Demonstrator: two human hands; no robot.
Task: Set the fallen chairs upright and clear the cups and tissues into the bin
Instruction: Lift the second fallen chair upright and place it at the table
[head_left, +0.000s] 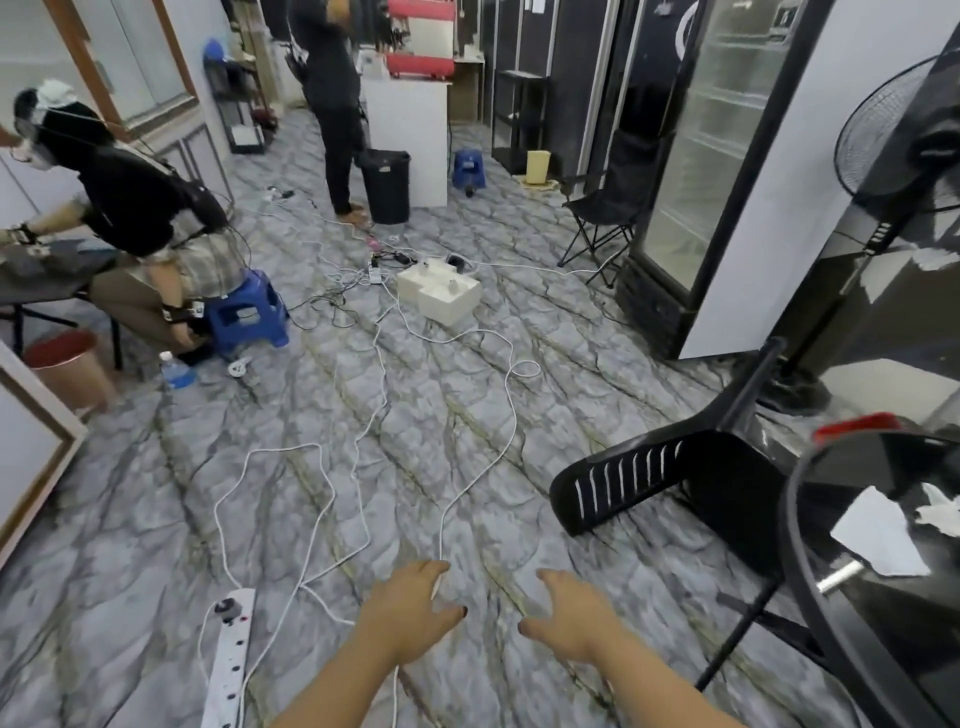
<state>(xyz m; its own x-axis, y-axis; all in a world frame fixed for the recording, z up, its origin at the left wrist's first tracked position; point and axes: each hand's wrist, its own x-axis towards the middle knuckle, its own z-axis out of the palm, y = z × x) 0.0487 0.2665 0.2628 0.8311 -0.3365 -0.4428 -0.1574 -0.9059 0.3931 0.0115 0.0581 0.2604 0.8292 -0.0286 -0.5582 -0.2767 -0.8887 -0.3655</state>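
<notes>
Left hand (410, 608) and right hand (566, 618) loosely spread, holding nothing — fallen chair (670, 483) by table edge, white cable (457, 499) underfoot — likely snag or trip when lifting.

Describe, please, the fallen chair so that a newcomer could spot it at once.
Find the round dark table at the right edge. Just left of it, the black plastic chair lies tipped on the floor. Unlike the upright folding chair farther back, it has a slotted backrest.

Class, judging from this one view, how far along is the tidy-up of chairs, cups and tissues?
Nothing looks done. The black chair lies tipped beside the table, tissues remain on it. Left hand and right hand reach forward, empty. The black bin stands far off.
</notes>
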